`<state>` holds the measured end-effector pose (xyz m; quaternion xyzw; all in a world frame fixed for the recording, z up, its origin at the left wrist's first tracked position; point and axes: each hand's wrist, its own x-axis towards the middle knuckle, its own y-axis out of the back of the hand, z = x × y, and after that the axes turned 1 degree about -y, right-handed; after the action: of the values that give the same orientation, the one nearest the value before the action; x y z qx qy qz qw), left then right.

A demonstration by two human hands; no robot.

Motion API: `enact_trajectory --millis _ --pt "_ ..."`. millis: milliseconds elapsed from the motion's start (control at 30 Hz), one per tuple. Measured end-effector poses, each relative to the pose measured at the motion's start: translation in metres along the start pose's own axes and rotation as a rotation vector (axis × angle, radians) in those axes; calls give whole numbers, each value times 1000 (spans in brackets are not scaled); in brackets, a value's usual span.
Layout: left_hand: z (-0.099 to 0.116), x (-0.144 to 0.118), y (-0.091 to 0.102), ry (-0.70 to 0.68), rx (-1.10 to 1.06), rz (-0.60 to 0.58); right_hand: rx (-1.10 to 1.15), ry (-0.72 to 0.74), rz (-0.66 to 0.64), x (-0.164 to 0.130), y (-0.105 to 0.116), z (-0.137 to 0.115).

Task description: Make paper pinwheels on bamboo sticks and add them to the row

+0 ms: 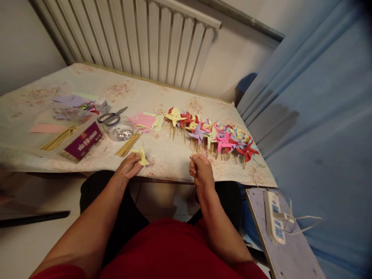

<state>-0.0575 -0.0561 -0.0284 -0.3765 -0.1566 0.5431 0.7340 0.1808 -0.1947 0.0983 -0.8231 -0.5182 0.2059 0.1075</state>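
Between the thumb and fingers of my left hand is a yellow paper pinwheel, held just over the table's front edge. My right hand is closed in a pinch, apart from the left; whatever its fingertips hold is too small to make out. Near the left hand lie a bundle of thin wooden sticks and a clear round dish of small shiny pieces. Beyond the right hand, many finished pinwheels on sticks lie in a row, in pink, red, purple and yellow.
Scissors rest on the dish. Coloured paper squares lie behind the sticks. A plastic box with a purple label stands at left. To the right, a white power strip with cables sits on a small bench.
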Motion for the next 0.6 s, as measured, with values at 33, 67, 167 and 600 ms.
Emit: enact_trajectory --millis 33,67,167,600 --pt "0 0 0 -1 1 -2 3 3 -1 0 0 0" --pt "0 0 1 -3 3 -6 6 6 -3 0 -1 -1" --pt "-1 1 2 -10 16 -29 5 7 -16 -1 -2 -1" --pt "0 2 0 2 7 -38 -52 -1 -8 5 -1 8"
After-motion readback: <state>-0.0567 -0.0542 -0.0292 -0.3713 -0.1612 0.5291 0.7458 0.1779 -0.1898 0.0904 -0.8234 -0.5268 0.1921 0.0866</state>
